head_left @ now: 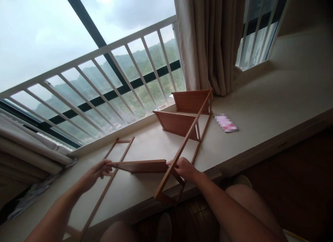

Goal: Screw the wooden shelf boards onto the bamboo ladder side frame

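My left hand point(102, 169) is closed on the far left end of a brown wooden shelf board point(143, 166), which is held roughly level. At the board's other end, my right hand point(185, 168) grips around a rail of a wooden side frame point(191, 131), close to where board and frame meet. Whether the two touch there is hidden by my fingers. Two more shelf boards, a middle one point(178, 124) and a far one point(192, 101), stand out from the same frame toward the window. A second ladder-like side frame point(111, 178) lies flat beneath my left hand.
A pale window ledge point(249, 106) bears the parts. White railing bars point(135, 61) line the window, with a beige curtain point(205, 41) at its right and another curtain point(28, 148) at left. A pinkish blurred item point(225, 123) lies on the ledge. Dark floor point(293, 179) is below.
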Available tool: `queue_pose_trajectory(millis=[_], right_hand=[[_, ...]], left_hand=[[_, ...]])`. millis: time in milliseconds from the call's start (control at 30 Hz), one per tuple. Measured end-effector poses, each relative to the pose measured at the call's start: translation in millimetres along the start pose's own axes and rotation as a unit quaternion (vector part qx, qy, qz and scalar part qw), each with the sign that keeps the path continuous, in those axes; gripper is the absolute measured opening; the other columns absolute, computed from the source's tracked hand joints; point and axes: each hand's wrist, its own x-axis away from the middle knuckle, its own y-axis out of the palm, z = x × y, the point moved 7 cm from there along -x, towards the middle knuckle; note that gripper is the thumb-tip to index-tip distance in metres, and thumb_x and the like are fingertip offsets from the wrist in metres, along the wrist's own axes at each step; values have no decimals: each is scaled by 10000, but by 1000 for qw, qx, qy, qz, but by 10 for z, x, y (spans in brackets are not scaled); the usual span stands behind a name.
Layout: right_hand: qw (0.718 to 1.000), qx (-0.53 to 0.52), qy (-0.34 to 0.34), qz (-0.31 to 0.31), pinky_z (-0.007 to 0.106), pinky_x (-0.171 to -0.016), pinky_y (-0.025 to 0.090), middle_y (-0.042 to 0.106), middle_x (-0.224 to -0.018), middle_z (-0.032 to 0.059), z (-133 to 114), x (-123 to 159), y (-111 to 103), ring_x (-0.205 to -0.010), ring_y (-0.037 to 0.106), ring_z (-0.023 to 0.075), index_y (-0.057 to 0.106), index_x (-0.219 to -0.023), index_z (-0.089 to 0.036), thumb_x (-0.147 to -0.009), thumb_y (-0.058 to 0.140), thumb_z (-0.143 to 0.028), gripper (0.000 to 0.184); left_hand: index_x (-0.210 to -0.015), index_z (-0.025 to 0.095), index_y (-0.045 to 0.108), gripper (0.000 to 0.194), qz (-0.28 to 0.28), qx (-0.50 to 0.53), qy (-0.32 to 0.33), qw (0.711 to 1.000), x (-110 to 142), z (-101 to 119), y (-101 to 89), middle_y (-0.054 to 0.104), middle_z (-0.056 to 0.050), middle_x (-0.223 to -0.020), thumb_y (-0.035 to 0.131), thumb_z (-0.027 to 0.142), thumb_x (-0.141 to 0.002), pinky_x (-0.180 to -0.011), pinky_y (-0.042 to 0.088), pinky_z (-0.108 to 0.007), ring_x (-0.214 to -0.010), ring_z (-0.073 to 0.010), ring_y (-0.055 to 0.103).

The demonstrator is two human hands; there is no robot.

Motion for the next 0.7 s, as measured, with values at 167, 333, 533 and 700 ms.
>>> queue_pose_trajectory(millis=[167, 333, 533, 700], right_hand=[[999, -27, -29, -20, 247, -621, 394, 720, -725, 39, -122, -1, -46, -703, 625, 185, 782, -932, -211, -855, 582, -299, 232], [997, -65, -36, -30, 216, -545, 308, 601, -583, -25, -98, -9, -29, -544, 484, 101, 787, -860, -194, -834, 614, -284, 197], [994, -109, 0, -16, 218, -506, 229, 404, -507, -61, 9, -26, -16, -496, 325, 64, 792, -844, -156, -787, 648, -254, 183], [988, -143, 7, -52, 226, -502, 223, 411, -489, -55, -4, 8, 35, -504, 316, 75, 798, -828, -179, -764, 687, -343, 207]], left_hand=[[-1133, 197, 563, 636, 46, -64, 6, 997, -234, 60, -12, 685, -94, -958, 517, 713, -765, -633, 484, -291, -874, -248, 638], [-1120, 203, 637, 506, 103, -302, 152, 935, -345, 403, 116, 571, -135, -1268, 492, 601, -844, -1049, 366, -467, -1233, -309, 487], [-1134, 302, 637, 307, 131, -436, 230, 860, -237, 976, 668, 475, -91, -1440, 588, 435, -861, -1102, 145, -617, -1427, -350, 238], [-1102, 253, 617, 287, 22, -389, 337, 857, -91, 1534, 1291, 614, -83, -1263, 555, 441, -894, -1116, 174, -529, -1315, -286, 413]])
